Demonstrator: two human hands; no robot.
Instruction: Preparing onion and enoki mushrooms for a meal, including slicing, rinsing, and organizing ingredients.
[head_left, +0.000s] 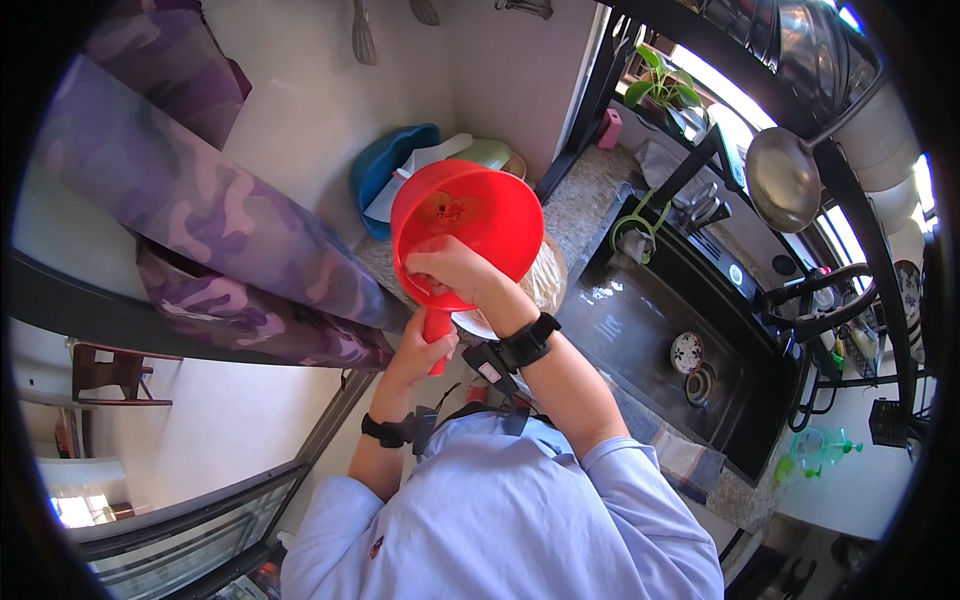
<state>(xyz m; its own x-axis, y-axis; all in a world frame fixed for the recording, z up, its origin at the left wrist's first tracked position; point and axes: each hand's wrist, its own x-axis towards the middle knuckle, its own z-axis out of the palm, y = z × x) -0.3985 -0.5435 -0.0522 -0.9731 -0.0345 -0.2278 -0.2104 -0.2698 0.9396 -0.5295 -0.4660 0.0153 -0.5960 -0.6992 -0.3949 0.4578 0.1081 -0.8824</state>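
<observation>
A red plastic dipper with a printed decoration inside is held up over the counter's corner, its open side towards me. My left hand is closed around its handle. Inside the bowl of the dipper is my right hand, its fingers curled near the left wall; whether they hold anything cannot be told. Beneath and behind the dipper, partly hidden, lies a round tray covered with clear plastic wrap. A blue plastic basin leans by the wall, next to a green lid or dish.
On the right is a black sink with a patterned bowl near its drain. A ladle hangs above the sink's far edge. A camouflage-patterned covering stands close on the left. A cloth lies over the counter's near edge.
</observation>
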